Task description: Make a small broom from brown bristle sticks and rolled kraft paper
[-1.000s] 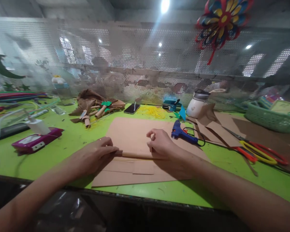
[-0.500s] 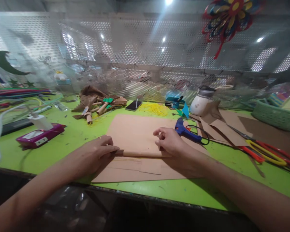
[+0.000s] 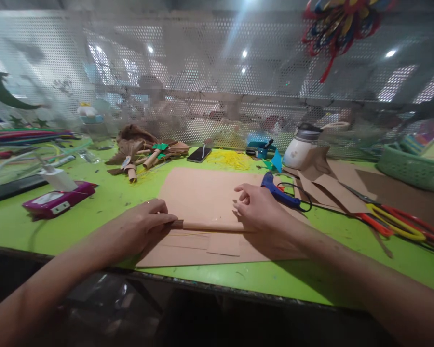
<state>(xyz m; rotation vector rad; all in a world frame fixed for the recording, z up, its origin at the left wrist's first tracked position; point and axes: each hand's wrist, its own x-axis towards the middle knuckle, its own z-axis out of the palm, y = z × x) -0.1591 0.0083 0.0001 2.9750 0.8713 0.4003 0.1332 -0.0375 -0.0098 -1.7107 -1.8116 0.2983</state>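
Note:
A thin rolled paper tube [image 3: 211, 226] lies crosswise on a sheet of brown kraft paper [image 3: 198, 193]. My left hand [image 3: 148, 224] is closed on the tube's darker left end, thumb and forefinger pressed together there. Over the other end, my right hand [image 3: 258, 207] hovers with bent fingers apart and nothing visible between them. Its underside hides the tube's right end; whether it touches the tube I cannot tell. Just beyond that hand, a blue glue gun [image 3: 280, 192] rests at the paper's right edge. Smaller paper strips [image 3: 223, 245] lie in front of the tube.
Scissors [image 3: 401, 222] and cut brown paper [image 3: 332, 190] lie on the right, near a green basket [image 3: 414, 168]. A purple power strip [image 3: 60, 198] sits at left. Behind are a paper bouquet [image 3: 144, 149], a phone [image 3: 199, 153], yellow shreds [image 3: 231, 158] and a white flask [image 3: 302, 147].
My right hand has shifted slightly right and its fingers have lifted a little from the tube. My left hand stays at the left end. The camera view has tilted slightly.

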